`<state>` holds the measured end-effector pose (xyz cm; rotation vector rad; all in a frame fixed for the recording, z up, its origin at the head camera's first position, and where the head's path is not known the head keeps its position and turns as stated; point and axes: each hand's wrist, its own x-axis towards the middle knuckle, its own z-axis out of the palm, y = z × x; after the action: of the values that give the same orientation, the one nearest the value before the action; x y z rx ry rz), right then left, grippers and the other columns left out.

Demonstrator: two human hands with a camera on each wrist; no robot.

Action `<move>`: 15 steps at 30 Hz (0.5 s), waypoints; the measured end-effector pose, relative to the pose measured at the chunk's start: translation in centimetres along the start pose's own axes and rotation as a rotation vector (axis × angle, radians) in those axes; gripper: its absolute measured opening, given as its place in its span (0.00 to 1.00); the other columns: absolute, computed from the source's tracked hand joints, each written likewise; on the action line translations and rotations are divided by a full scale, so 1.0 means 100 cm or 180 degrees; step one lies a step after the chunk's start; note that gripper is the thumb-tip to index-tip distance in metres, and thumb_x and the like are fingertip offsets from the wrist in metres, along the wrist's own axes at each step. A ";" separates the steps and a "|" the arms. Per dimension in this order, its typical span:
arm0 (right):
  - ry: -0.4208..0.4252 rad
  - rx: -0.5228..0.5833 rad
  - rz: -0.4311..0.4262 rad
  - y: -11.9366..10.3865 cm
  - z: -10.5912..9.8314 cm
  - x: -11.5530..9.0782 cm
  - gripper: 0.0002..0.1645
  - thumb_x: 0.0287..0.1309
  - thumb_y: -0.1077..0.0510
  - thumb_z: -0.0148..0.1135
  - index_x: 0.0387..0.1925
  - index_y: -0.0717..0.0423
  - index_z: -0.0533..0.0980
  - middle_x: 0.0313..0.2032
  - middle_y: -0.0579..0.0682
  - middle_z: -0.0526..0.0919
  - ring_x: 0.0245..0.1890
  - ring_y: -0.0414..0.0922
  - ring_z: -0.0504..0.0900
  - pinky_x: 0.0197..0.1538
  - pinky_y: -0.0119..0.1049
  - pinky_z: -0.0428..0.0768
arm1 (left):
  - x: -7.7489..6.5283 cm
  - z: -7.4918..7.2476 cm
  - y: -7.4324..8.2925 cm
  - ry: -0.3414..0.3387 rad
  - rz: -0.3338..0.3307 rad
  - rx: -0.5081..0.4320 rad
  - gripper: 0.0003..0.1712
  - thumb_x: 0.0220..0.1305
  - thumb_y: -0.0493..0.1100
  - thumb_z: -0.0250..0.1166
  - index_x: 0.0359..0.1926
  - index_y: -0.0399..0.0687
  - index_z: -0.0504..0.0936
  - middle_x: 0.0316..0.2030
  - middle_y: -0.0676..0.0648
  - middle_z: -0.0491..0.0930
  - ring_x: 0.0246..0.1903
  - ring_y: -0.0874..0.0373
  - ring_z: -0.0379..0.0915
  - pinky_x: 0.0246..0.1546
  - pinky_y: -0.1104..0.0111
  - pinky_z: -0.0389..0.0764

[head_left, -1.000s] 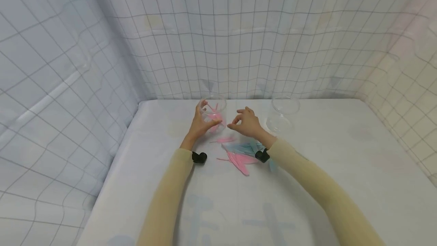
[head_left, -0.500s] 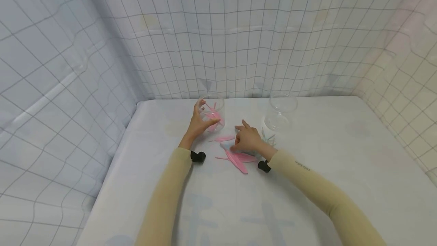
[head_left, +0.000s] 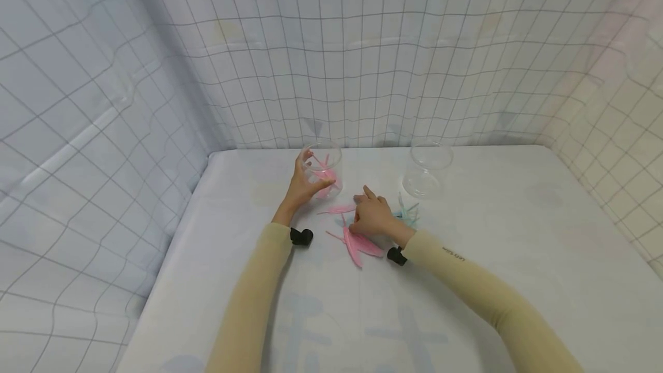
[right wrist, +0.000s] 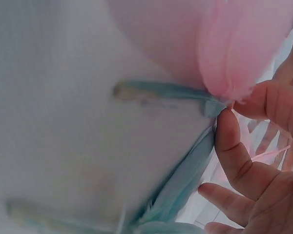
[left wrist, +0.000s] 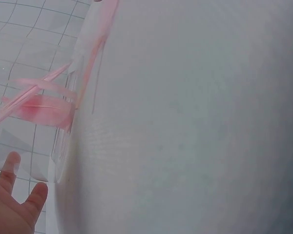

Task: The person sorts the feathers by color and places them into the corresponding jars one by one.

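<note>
My left hand (head_left: 302, 187) grips a clear round container (head_left: 338, 161) from its left side, thumb at the front. Pink feathers (left wrist: 41, 109) stand inside it, tips leaning on the wall. My right hand (head_left: 373, 216) is low over a loose pile of feathers on the table. In the right wrist view its thumb and index finger pinch the edge of a pink feather (right wrist: 229, 53), right beside blue feathers (right wrist: 180, 180). More blue feathers (head_left: 409, 214) show past the right wrist, partly hidden under the hand. One pink feather (head_left: 339, 209) lies just in front of the held container.
A second clear round container (head_left: 426, 174) stands at the back right, beyond the blue feathers. A white cloth with grey grid lines (head_left: 362, 73) hangs behind the white table (head_left: 466, 304) and along both sides.
My right hand has come down from beside the left container to the feather pile and pinches a pink feather. The pink feathers beneath it have shifted slightly. My left hand keeps its hold.
</note>
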<state>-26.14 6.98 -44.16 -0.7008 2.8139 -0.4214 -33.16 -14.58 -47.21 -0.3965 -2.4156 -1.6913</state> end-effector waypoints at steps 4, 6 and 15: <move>0.0025 0.0020 0.0070 -0.002 0.000 -0.001 0.12 0.48 0.49 0.66 0.16 0.48 0.80 0.64 0.58 0.67 0.70 0.58 0.45 0.62 0.60 0.55 | -0.001 -0.001 0.006 -0.0049 0.0020 -0.0097 0.59 0.51 0.43 0.75 0.73 0.55 0.43 0.69 0.44 0.50 0.67 0.44 0.48 0.63 0.48 0.54; 0.0044 0.0017 0.0093 -0.002 0.000 -0.001 0.13 0.48 0.48 0.66 0.15 0.48 0.80 0.63 0.58 0.67 0.70 0.58 0.45 0.62 0.60 0.55 | -0.004 -0.003 0.015 -0.0082 0.0054 -0.0188 0.58 0.51 0.40 0.74 0.73 0.50 0.43 0.69 0.40 0.50 0.67 0.40 0.47 0.63 0.45 0.53; 0.0191 0.0223 0.0000 0.005 -0.001 0.000 0.16 0.53 0.49 0.61 0.15 0.50 0.79 0.61 0.61 0.69 0.69 0.62 0.47 0.62 0.61 0.57 | -0.014 -0.007 0.042 -0.0119 0.0076 -0.0165 0.55 0.53 0.33 0.71 0.72 0.38 0.43 0.68 0.34 0.49 0.66 0.34 0.47 0.61 0.43 0.53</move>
<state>-26.40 7.46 -44.24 -0.6846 2.8392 -0.5468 -30.57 -14.02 -43.64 -0.4664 -2.3870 -1.7549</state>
